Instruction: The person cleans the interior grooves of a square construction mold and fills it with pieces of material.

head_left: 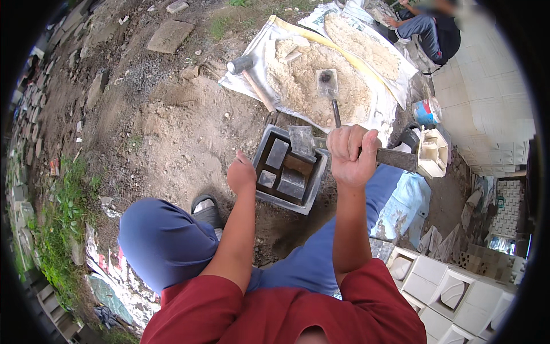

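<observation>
My right hand [350, 155] is closed on a trowel, its square metal blade [327, 83] lying over the pale sand [295, 71]. A thick grey bar [398, 159] sticks out to the right of that fist; I cannot tell whether it is part of the trowel. Left of the fist, a flat metal plate [301, 140] with a short stem rests across the rim of a grey rectangular mould box [309, 202]. Inside the box stand several metal blocks [277, 153]. My left hand [242, 173] hovers left of the box, fingers curled in, nothing seen in them.
A mallet [240, 65] leans at the sand sack's left edge. A blue-and-white bucket [427, 112] and a cream block [433, 152] stand at right. Pale hollow blocks [427, 270] are stacked at lower right. Another person [429, 35] sits at upper right.
</observation>
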`<act>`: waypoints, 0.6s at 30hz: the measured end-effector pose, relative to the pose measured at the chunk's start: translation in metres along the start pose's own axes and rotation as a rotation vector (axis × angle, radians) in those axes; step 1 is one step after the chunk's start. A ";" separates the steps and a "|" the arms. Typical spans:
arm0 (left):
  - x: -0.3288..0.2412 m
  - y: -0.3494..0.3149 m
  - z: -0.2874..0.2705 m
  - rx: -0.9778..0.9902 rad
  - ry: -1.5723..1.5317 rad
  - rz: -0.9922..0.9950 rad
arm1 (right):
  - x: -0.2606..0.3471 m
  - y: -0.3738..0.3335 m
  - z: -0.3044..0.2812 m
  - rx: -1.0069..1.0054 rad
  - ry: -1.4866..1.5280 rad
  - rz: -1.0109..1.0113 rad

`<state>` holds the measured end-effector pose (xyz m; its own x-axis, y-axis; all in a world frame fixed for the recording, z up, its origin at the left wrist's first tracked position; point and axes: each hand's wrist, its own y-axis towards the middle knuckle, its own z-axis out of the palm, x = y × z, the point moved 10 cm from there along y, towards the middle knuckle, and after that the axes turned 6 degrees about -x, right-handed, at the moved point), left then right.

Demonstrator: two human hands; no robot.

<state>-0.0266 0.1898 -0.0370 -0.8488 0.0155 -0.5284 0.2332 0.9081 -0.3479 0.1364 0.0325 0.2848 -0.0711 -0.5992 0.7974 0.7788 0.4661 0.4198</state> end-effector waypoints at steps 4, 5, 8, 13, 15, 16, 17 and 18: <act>-0.017 -0.017 -0.006 0.009 -0.081 0.151 | 0.036 -0.026 -0.013 -0.061 -0.041 0.010; -0.031 -0.022 -0.007 -0.010 -0.068 0.353 | 0.043 -0.033 -0.014 -0.105 -0.089 0.015; -0.044 -0.052 -0.005 -0.088 -0.011 0.797 | 0.067 -0.055 -0.007 -0.194 -0.101 -0.019; -0.034 -0.109 0.006 -0.114 0.161 0.949 | 0.102 -0.091 -0.012 -0.306 -0.086 -0.037; -0.025 -0.119 0.006 -0.081 0.154 0.914 | 0.119 -0.103 -0.004 -0.328 -0.088 -0.051; -0.021 -0.123 0.011 -0.037 0.210 0.931 | 0.127 -0.109 0.000 -0.313 -0.106 -0.060; -0.016 -0.121 0.013 -0.002 0.267 0.942 | 0.133 -0.113 0.006 -0.290 -0.117 -0.068; -0.014 -0.118 0.015 0.044 0.295 0.950 | 0.141 -0.118 0.013 -0.284 -0.118 -0.086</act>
<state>-0.0349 0.0762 -0.0002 -0.3830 0.8370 -0.3908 0.8896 0.4482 0.0882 0.0264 -0.0990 0.3530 -0.2032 -0.5415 0.8158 0.9083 0.2068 0.3635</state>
